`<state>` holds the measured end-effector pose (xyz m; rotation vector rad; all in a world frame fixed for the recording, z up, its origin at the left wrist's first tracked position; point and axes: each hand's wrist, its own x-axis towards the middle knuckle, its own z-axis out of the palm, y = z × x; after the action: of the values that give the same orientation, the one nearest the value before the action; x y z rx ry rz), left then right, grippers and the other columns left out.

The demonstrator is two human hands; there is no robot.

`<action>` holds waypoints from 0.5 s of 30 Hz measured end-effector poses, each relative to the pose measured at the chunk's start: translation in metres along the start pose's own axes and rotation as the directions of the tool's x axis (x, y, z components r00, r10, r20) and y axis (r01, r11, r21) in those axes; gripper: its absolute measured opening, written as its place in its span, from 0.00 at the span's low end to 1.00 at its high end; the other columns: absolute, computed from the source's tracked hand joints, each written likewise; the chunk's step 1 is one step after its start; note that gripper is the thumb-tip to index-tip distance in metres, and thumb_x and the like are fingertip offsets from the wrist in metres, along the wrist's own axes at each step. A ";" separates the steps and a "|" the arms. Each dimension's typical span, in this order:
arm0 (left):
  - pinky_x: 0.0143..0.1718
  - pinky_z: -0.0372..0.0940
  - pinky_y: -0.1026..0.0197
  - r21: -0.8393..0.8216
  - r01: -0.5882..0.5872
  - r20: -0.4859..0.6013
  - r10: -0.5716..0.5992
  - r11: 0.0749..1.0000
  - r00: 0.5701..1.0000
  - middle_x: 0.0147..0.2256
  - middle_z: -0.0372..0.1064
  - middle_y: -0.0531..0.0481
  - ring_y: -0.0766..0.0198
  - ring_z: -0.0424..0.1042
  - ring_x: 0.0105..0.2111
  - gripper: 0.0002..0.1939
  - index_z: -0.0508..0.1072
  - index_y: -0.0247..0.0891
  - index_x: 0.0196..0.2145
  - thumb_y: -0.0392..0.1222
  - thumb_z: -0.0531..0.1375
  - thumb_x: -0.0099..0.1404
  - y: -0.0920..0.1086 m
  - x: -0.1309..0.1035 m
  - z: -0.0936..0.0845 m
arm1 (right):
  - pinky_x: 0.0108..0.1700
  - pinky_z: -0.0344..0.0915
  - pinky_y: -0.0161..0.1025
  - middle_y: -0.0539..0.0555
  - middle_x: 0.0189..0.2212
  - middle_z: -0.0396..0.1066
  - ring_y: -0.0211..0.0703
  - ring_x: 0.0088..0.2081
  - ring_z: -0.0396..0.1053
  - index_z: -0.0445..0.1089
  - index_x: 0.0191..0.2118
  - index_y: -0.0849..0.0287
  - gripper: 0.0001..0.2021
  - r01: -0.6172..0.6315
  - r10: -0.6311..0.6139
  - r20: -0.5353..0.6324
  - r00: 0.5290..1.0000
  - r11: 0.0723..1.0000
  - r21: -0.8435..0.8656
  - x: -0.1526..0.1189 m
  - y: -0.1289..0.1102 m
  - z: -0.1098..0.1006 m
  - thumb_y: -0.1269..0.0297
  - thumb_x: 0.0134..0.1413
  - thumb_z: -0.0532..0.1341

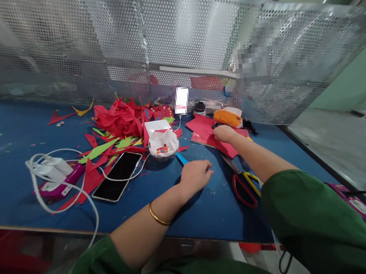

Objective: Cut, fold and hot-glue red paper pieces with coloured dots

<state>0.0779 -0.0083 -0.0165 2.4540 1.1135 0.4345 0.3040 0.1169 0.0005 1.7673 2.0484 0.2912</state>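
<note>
My left hand (196, 175) rests low over the blue table with its fingers curled in; what they hold, if anything, is hidden. Just behind it lies a blue strip (181, 158), partly covered. My right hand (224, 133) reaches out over red paper sheets (200, 126), its fingers closed. Something dark shows at its fingertips, too small to name. Beyond that hand is an orange pouch (227, 117). Scissors (244, 187) with red and yellow handles lie below it, blades partly under the paper. A paper-lined bowl (163, 144) with small coloured bits stands left of both hands.
Red and green paper scraps (120, 119) heap at the back left. A black-screened phone (118, 178), white cable (93, 203), charger (55, 168) and purple box (60, 184) lie at left. A lit phone (181, 100) leans on the perforated metal screen (187, 27).
</note>
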 end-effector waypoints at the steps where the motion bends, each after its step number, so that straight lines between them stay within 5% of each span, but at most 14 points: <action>1: 0.44 0.67 0.55 0.000 0.002 0.001 -0.002 1.000 1.000 0.42 0.79 0.45 0.52 0.76 0.45 0.12 0.78 0.39 0.44 0.45 0.59 0.68 0.000 0.000 0.000 | 0.50 0.71 0.50 0.60 0.53 0.69 0.48 0.49 0.71 0.68 0.55 0.62 0.19 -0.018 0.018 -0.015 1.000 1.000 0.016 0.001 -0.001 0.002 0.58 0.63 0.62; 8: 0.45 0.67 0.56 -0.018 0.019 0.005 -0.019 1.000 1.000 0.42 0.79 0.45 0.53 0.76 0.45 0.12 0.78 0.40 0.44 0.45 0.59 0.67 0.000 0.000 0.001 | 0.50 0.71 0.51 0.59 0.54 0.69 0.48 0.49 0.71 0.67 0.56 0.61 0.19 -0.255 0.296 -0.157 0.942 0.937 0.237 0.005 0.006 0.000 0.57 0.63 0.62; 12: 0.44 0.66 0.56 -0.055 0.033 -0.016 -0.034 0.998 0.999 0.42 0.79 0.45 0.52 0.76 0.44 0.11 0.78 0.40 0.43 0.44 0.59 0.67 -0.001 0.001 0.001 | 0.49 0.69 0.49 0.60 0.48 0.73 0.51 0.48 0.72 0.72 0.49 0.61 0.14 -0.364 0.512 -0.254 0.821 0.811 0.457 0.002 0.018 -0.015 0.59 0.65 0.57; 15: 0.44 0.66 0.56 -0.107 0.043 -0.052 -0.049 0.993 0.997 0.40 0.79 0.45 0.53 0.76 0.44 0.10 0.79 0.40 0.40 0.42 0.59 0.67 -0.002 0.001 0.000 | 0.49 0.65 0.48 0.64 0.43 0.77 0.56 0.48 0.72 0.76 0.43 0.61 0.15 -0.333 0.621 -0.322 0.715 0.707 0.624 -0.003 0.025 -0.027 0.64 0.64 0.52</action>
<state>0.0774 -0.0066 -0.0172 2.3330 1.1363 0.5352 0.3144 0.1214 0.0356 2.8808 2.0583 0.4261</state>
